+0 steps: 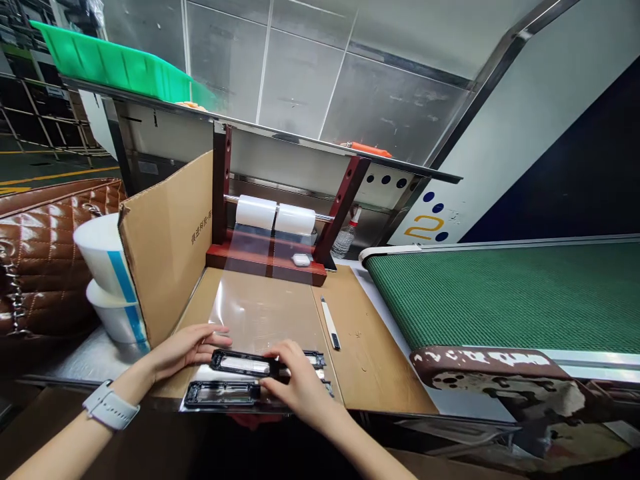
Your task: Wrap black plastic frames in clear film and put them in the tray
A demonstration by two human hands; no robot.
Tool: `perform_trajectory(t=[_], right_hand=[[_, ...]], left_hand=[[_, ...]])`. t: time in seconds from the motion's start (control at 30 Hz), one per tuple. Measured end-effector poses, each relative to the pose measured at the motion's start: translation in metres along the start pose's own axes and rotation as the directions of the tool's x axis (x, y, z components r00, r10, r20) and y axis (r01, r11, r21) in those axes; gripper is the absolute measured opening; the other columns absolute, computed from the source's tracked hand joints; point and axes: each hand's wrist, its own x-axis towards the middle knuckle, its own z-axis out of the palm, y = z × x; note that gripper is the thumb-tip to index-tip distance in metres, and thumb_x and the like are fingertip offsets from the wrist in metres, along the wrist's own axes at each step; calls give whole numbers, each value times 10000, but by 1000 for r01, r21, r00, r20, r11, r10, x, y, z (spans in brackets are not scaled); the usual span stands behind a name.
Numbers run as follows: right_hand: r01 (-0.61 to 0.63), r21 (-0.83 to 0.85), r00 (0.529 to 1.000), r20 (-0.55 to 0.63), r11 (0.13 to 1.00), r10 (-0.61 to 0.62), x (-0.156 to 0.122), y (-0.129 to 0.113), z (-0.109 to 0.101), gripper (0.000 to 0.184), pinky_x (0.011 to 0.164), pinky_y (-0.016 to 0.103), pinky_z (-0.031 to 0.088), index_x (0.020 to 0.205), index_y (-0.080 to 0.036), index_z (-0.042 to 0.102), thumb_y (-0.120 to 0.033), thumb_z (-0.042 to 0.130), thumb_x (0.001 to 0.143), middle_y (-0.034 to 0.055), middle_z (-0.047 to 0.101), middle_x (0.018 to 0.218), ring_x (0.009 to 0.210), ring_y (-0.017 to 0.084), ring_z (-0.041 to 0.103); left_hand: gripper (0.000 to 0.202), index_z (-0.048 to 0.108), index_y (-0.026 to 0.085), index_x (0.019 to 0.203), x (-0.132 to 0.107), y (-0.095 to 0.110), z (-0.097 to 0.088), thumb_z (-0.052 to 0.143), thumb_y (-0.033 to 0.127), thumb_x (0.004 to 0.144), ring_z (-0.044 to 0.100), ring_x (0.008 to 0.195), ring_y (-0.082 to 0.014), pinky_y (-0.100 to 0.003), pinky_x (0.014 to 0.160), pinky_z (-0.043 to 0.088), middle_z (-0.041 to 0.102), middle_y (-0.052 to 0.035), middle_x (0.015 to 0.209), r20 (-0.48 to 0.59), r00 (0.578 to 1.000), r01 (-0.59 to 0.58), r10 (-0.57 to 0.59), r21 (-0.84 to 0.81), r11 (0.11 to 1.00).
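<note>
My right hand (297,383) pinches a long black plastic frame (245,363) with a pale inner strip, near its middle. My left hand (185,348), with a watch on its wrist, is beside the frame's left end, its fingers stretched out and apart. Closer to the table's front edge lies another black plastic frame (220,395), partly covered by my right hand. More black parts show to the right of that hand. Clear film (260,310) runs down from two film rolls (255,212) onto the cardboard beyond the frames.
A white utility knife (330,323) lies right of the film. The dark red roll stand (265,262) carries a small white case (301,260). An upright cardboard sheet (173,233), large tape rolls (103,250) and a brown quilted bag (55,260) stand left. A green conveyor belt (510,287) borders the right.
</note>
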Motion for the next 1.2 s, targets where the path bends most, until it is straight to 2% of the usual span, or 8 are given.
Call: perform_trajectory(t=[0.23, 0.4, 0.67, 0.8, 0.87, 1.03, 1.1, 1.2], right_hand=[[81, -124, 996, 48, 989, -76, 17, 7, 23, 358, 903, 379, 455, 1021, -215, 595, -107, 741, 713, 47, 591, 1030, 1033, 230, 539], [97, -130, 994, 62, 987, -89, 23, 7, 27, 356, 924, 378, 447, 1041, -206, 594, -129, 740, 725, 57, 583, 1058, 1051, 226, 529], [93, -119, 994, 76, 989, -84, 26, 10, 31, 343, 911, 382, 448, 1019, -194, 586, -108, 734, 721, 58, 561, 1028, 1037, 231, 517], [92, -107, 994, 68, 990, -85, 27, 10, 31, 356, 897, 391, 455, 1021, -198, 591, -110, 739, 709, 54, 565, 1016, 1028, 235, 523], [93, -100, 995, 55, 991, -88, 27, 9, 30, 399, 903, 399, 455, 1042, -200, 588, -118, 757, 690, 58, 574, 1032, 1031, 240, 525], [104, -79, 994, -7, 991, -105, 15, 6, 8, 432, 954, 404, 434, 1131, -196, 546, -142, 725, 742, 86, 588, 1130, 1083, 238, 524], [103, -67, 993, -48, 992, -106, 3, 6, -12, 374, 964, 408, 429, 1147, -202, 535, -155, 664, 799, 90, 592, 1148, 1102, 235, 527], [99, -75, 986, -129, 992, -108, -23, 9, -51, 305, 953, 411, 439, 1138, -221, 545, -187, 604, 841, 87, 607, 1140, 1098, 240, 548]], left_hand=[[403, 547, 109, 1168, -2, 1, 2, 511, 400, 892, 681, 947, -227, -443, 940, 471, 714, -128, 1077, 29, 1000, -10, 11, -20, 1000], [396, 531, 106, 1187, -3, 2, 3, 464, 387, 917, 689, 930, -226, -441, 939, 473, 713, -129, 1078, 33, 999, -14, 15, -41, 999], [423, 535, 119, 1194, -3, 1, 4, 562, 389, 870, 697, 867, -215, -414, 906, 496, 707, -131, 1122, 27, 999, -38, 40, -81, 996], [415, 499, 114, 1228, -5, -2, 3, 512, 364, 896, 684, 969, -261, -431, 907, 501, 659, -178, 1217, 19, 997, -72, 75, -123, 990], [441, 460, 127, 1276, -6, -2, 3, 497, 358, 902, 662, 1036, -283, -450, 965, 470, 640, -182, 1248, -13, 995, -103, 102, -146, 984], [629, 223, 281, 1438, 0, 2, 7, 509, 390, 889, 587, 1175, -248, -434, 1123, 323, 454, -115, 1467, -174, 959, -257, 226, -184, 949], [637, 149, 330, 1452, 2, 2, 6, 460, 390, 899, 462, 1308, -204, -379, 1148, 289, 330, -64, 1548, -272, 916, -349, 294, -182, 919], [647, 136, 350, 1451, -3, -4, -2, 447, 408, 886, 295, 1407, -167, -332, 1172, 231, 224, -12, 1591, -390, 849, -436, 357, -133, 890]])
